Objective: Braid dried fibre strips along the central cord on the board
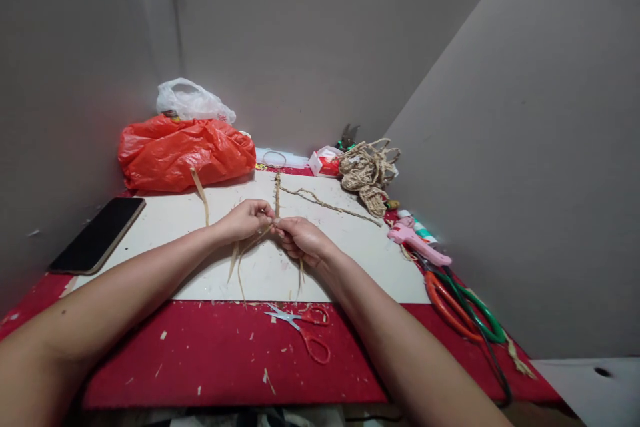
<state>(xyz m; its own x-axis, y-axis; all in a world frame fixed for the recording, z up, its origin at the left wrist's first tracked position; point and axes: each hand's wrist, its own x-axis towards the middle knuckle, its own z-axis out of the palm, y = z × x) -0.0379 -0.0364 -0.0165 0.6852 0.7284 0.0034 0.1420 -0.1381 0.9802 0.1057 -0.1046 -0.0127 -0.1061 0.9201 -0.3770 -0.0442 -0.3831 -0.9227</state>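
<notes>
The left hand (246,219) is reaching in from seven o'clock, forearm lying low over the counter (210,353), wrist nearly straight, fingers pinching shut on the straw strands (250,243) at the middle of the white board (350,260); the right hand (303,239) is coming in from five o'clock, knuckles turned up, its fingers curling closed on the same strands, so that the two hands are meeting fingertip to fingertip; loose ends of the strands are hanging below the hands toward six o'clock, and a finished braided length (277,192) is running away from the fingers toward twelve o'clock.

At nine o'clock a dark phone (99,234) is lying half on the board's edge; at eleven o'clock a red plastic bag (185,150) is sitting against the wall with a white plastic bag (193,101) behind it; a single flat strip (200,193) is leaning out from under the red bag; at six o'clock, just below the hands, small red-handled scissors (305,327) are lying on the red covering amid scraps; at one o'clock a bundle of twine (367,173) is resting beside a small red-and-white box (324,162); at three o'clock a pink glue gun (417,243) is lying near the board's corner, and beyond it, toward four o'clock, larger shears with orange and green handles (463,310) are lying well apart from the hands; nothing is standing between the hands and the strands.
</notes>
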